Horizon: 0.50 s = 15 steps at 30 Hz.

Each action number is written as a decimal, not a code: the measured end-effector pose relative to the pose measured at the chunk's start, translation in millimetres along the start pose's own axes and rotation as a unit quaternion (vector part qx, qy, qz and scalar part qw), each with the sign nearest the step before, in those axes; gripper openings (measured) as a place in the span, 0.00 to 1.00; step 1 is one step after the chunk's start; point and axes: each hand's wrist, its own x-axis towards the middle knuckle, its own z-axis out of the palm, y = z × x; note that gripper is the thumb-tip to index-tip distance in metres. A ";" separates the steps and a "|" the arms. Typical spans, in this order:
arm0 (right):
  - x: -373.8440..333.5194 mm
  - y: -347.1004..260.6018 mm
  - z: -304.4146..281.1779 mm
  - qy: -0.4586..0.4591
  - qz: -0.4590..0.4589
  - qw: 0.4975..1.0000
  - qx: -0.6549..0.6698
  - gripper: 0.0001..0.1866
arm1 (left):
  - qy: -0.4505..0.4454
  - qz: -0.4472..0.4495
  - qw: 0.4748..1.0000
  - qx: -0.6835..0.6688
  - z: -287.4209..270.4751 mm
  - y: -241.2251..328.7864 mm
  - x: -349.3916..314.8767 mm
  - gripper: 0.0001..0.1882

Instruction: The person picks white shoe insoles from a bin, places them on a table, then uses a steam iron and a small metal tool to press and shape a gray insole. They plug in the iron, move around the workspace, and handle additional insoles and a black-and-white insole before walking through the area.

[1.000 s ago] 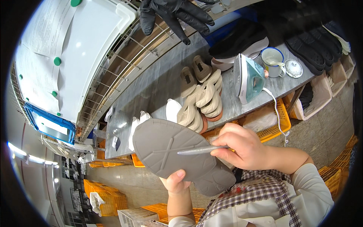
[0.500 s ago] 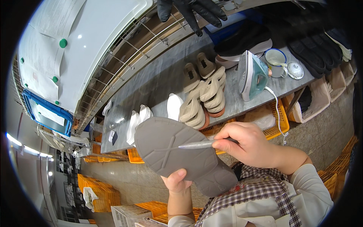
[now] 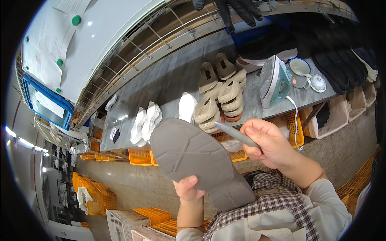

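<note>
Up close, the left hand [image 3: 189, 190] has its fingers clamped on a grey shoe sole [image 3: 193, 158], while the right hand [image 3: 267, 142] fingers pinch a grey pen [image 3: 235, 134] beside it.

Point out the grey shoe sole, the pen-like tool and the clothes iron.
grey shoe sole [image 3: 189, 154]: head view, middle of its tread face.
pen-like tool [image 3: 233, 133]: head view, bare shaft.
clothes iron [image 3: 274, 80]: head view, its soleplate side.

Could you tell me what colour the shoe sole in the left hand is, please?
Plain grey; the shoe sole shows best in the head view, the only one.
</note>
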 end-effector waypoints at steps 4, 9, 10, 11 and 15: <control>0.5 3.2 -1.9 0.014 0.024 1.000 0.001 0.10 | -0.007 0.005 1.000 -0.006 -6.1 0.9 -2.6 0.34; 4.0 9.5 -0.3 0.026 0.031 0.999 0.000 0.10 | 0.067 0.007 0.997 0.020 -0.3 5.1 -4.0 0.37; 5.0 11.2 0.4 0.034 0.032 0.999 -0.010 0.11 | 0.067 0.008 0.998 0.019 -0.2 5.6 -3.6 0.37; 5.7 12.9 1.0 0.047 0.032 0.998 -0.020 0.11 | 0.065 0.008 0.998 0.016 -0.7 6.1 -3.4 0.36; 7.4 19.3 -1.7 0.047 0.048 0.998 0.004 0.11 | 0.062 0.011 0.998 0.007 -7.2 5.8 -3.5 0.35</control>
